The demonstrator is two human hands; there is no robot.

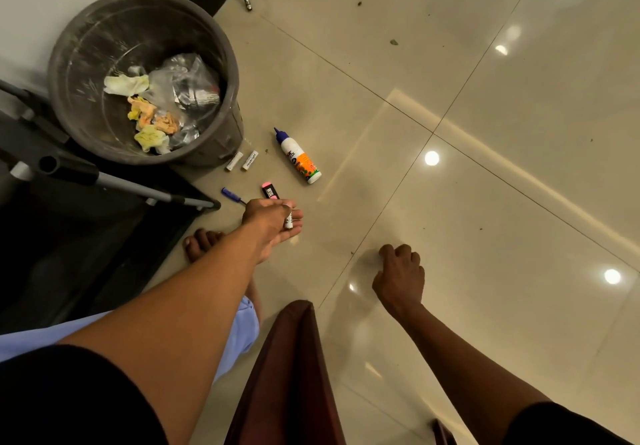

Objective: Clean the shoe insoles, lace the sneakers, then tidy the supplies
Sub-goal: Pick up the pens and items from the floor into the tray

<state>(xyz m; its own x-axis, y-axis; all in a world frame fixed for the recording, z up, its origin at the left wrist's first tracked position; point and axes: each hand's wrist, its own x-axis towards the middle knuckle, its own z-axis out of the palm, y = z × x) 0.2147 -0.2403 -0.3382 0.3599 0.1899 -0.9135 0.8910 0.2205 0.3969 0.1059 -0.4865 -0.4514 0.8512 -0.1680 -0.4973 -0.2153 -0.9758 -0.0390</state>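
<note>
Left hand (273,219) grips a white tube (288,220), lying across its fingers; right hand (400,276) clenched, empty, well apart from glue bottle (298,157).

You can read "Herbright" on the small white tube (250,160), frame centre-left | glue bottle (299,157) label unreadable | pink-capped marker (270,192) print too blurred.

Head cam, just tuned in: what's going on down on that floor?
A person is gathering small supplies off the tiled floor. The left hand holds a small white tube, low beside a pink-capped marker and a blue pen. The right hand is curled, holding nothing. A glue bottle and two white tubes lie on the floor next to a bin of crumpled tissues.
</note>
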